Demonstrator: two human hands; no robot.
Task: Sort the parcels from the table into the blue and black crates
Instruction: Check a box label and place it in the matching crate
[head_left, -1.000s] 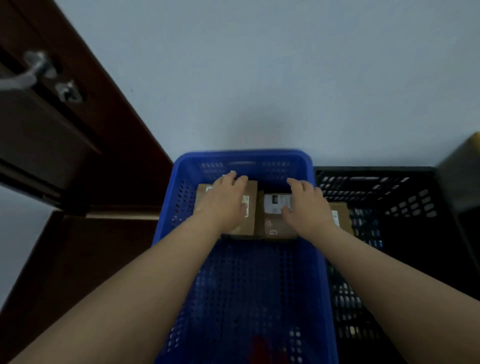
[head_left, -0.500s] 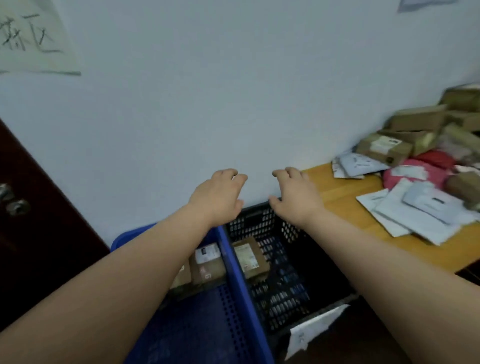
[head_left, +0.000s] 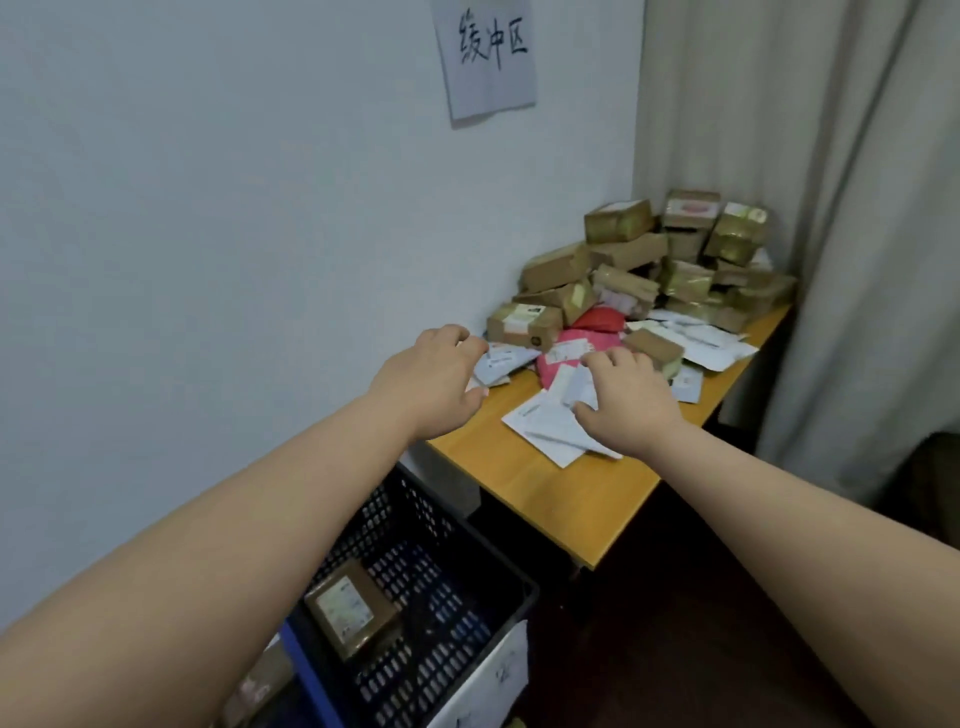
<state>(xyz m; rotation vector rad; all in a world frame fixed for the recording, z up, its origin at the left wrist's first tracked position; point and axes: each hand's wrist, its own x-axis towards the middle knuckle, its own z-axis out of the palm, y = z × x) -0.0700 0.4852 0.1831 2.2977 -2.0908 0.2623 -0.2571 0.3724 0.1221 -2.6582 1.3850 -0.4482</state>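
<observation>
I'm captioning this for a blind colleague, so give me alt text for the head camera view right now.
Two bare arms reach over a wooden table toward a heap of parcels, the left hand and right hand both empty. Below, a black crate holds one cardboard box beside a blue crate.

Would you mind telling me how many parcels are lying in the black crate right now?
1. A brown cardboard parcel with a white label lies on the floor of the black crate, at its left side beside the blue crate. The left arm covers part of the black crate, so more may be hidden.
</observation>
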